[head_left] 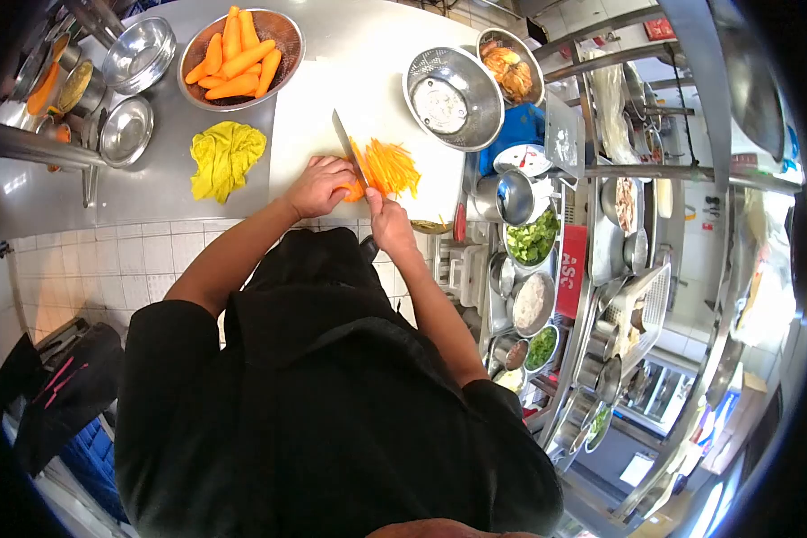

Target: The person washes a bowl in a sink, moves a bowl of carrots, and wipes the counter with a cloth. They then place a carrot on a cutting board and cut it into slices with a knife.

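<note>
On the white cutting board (300, 121), my right hand (390, 224) is closed round the handle of a knife (350, 148), whose blade points away from me. My left hand (320, 186) has its fingers bent over a piece of carrot (353, 191) just left of the blade. Thin carrot strips (392, 168) lie in a pile on the board, right of the knife. Behind the board at the left, a perforated metal bowl (290, 27) holds several peeled carrots (240, 61).
A crumpled yellow cloth (228, 160) lies left of the board. A metal colander (453, 99) stands on the board's right part, beside a bowl of orange food (508, 72). Metal bowls (126, 132) stand at the left. Containers of chopped greens (531, 237) line the right side.
</note>
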Available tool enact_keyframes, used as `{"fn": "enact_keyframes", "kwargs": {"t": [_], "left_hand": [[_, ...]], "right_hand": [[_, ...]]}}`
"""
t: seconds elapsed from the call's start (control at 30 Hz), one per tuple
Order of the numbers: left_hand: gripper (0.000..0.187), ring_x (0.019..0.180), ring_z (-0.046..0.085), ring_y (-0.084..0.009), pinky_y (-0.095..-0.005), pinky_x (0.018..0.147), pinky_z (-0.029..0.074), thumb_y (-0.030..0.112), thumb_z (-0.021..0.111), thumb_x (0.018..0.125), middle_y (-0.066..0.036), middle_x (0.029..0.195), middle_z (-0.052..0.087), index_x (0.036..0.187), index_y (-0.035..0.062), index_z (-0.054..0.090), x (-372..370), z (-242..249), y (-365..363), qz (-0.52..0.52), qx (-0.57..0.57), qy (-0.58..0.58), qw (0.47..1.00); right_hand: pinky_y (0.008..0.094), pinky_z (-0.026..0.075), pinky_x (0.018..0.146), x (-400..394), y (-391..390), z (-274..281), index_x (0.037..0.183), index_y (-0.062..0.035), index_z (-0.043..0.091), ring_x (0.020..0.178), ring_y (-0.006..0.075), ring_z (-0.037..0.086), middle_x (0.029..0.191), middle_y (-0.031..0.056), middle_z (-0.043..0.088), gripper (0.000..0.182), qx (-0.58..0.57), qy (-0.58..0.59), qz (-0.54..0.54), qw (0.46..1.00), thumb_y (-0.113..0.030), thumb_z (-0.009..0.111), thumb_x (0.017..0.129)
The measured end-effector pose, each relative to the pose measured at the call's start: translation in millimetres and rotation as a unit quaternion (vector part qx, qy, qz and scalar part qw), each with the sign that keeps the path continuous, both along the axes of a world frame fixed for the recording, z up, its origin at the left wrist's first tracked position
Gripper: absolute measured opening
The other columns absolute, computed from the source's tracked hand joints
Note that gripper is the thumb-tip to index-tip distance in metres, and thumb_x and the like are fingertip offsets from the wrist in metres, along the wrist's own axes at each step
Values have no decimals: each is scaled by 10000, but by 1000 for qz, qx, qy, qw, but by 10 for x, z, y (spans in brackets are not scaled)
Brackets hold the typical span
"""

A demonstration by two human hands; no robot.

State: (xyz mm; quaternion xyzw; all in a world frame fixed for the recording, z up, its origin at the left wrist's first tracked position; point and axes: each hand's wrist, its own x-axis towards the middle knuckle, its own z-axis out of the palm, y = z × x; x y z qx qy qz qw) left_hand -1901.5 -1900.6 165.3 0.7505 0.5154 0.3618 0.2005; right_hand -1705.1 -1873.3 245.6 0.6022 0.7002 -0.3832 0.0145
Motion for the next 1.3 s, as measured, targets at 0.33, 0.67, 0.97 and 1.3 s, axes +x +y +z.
{"fn": "enact_keyframes", "kwargs": {"t": [0.33, 0.67, 0.97, 1.3], "left_hand": [[200, 1120, 544, -311, -451, 977, 369, 191, 655, 834, -102, 1148, 622, 1000, 80, 660, 30, -73, 60, 0, 36, 5, 999], [180, 1058, 566, -314, -440, 966, 381, 161, 716, 807, -100, 1086, 643, 959, 74, 676, 64, -132, 131, -25, 31, 0, 999], [231, 1081, 567, -284, -435, 999, 372, 162, 716, 827, -100, 1125, 643, 1039, 72, 695, 36, 873, -108, 26, 107, 25, 994], [495, 1437, 349, -300, -712, 1124, 31, 457, 477, 996, -66, 1503, 466, 1382, 160, 565, 355, 719, 399, -77, -50, 285, 954]], "right_hand": [[502, 447, 967, 66, 16, 21, 1131, 71, 644, 1127, 476, 573, 1098, 336, 635, 724, -38, 12, 3, 999, -559, 302, 1030], [477, 474, 906, 448, 135, -28, 1054, 35, 669, 988, 440, 636, 940, 276, 682, 764, 32, 54, -30, 998, -648, 333, 988], [484, 530, 812, 463, -209, 303, 1228, -140, 617, 908, 366, 691, 901, 166, 722, 575, 162, 16, 5, 987, -611, 551, 906], [459, 551, 764, 559, -215, 128, 1283, -137, 596, 864, 333, 705, 922, 155, 727, 595, 246, -15, 77, 966, -576, 602, 881]]}}
